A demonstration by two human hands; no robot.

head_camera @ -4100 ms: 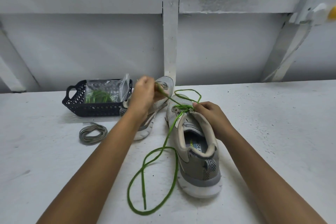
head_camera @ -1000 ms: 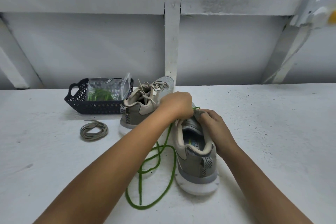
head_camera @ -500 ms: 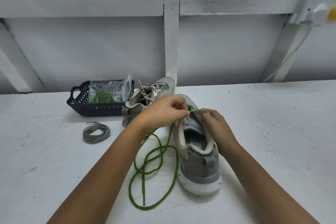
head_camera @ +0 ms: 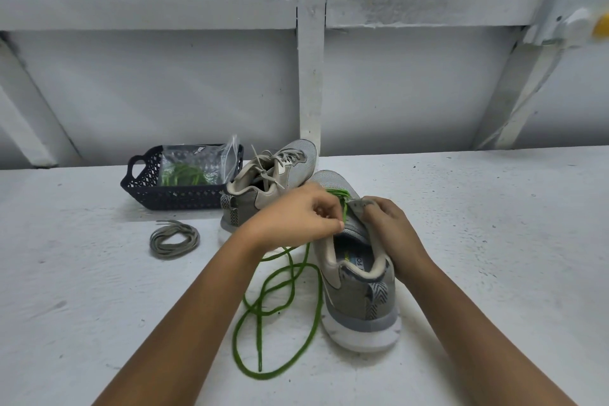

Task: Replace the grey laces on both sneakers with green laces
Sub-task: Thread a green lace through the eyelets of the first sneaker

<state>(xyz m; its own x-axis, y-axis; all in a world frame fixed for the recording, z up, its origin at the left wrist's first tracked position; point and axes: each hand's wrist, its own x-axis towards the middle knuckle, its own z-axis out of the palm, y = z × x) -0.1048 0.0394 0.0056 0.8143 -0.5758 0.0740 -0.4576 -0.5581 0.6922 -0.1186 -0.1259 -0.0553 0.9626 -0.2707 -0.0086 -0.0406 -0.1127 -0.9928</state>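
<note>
A grey sneaker (head_camera: 357,300) stands heel toward me in the middle of the table, with a green lace (head_camera: 280,306) threaded through its front eyelets. My left hand (head_camera: 296,217) pinches the green lace at the sneaker's left eyelet row. My right hand (head_camera: 389,227) grips the tongue and right side of the same sneaker. The lace's loose length lies in loops on the table to the sneaker's left. Behind it, a second grey sneaker (head_camera: 273,175) still carries its grey lace. A removed grey lace (head_camera: 174,239) lies coiled at the left.
A dark plastic basket (head_camera: 171,194) at the back left holds a clear bag with green laces (head_camera: 184,171). A white wall with beams rises just behind the white table (head_camera: 494,241).
My left hand came back from the far sneaker's side to the near sneaker's eyelets and now pinches the lace there. The loose green loops shifted on the table. My right hand stayed on the tongue.
</note>
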